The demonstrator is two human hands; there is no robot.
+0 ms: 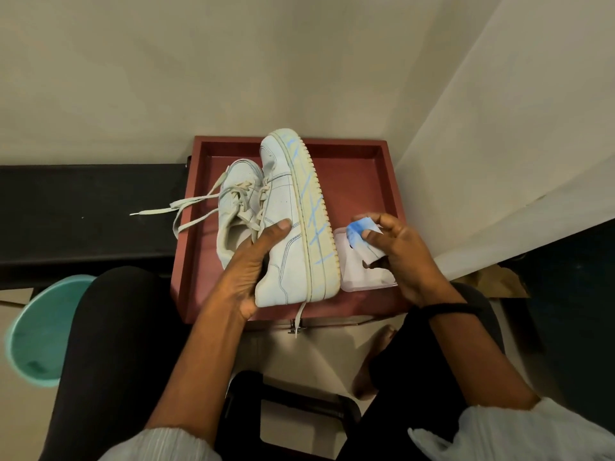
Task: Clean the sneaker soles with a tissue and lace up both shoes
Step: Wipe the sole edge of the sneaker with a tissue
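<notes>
Sneaker [287,201] on edge | left hand [253,262] grip curled round upper | right hand [402,257] pinches tissue [357,227] beside sole

A plain cream wall [166,61] meets a white panel [499,128] slanting in at the right. A black bench [83,221] runs along the left. A teal bin [33,327] stands below it on the pale floor [316,351].

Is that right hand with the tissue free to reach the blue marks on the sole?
Probably yes. The left hand holds the sneaker tipped, its marked sole facing the right hand, which pinches the tissue close by; nothing lies between.
</notes>
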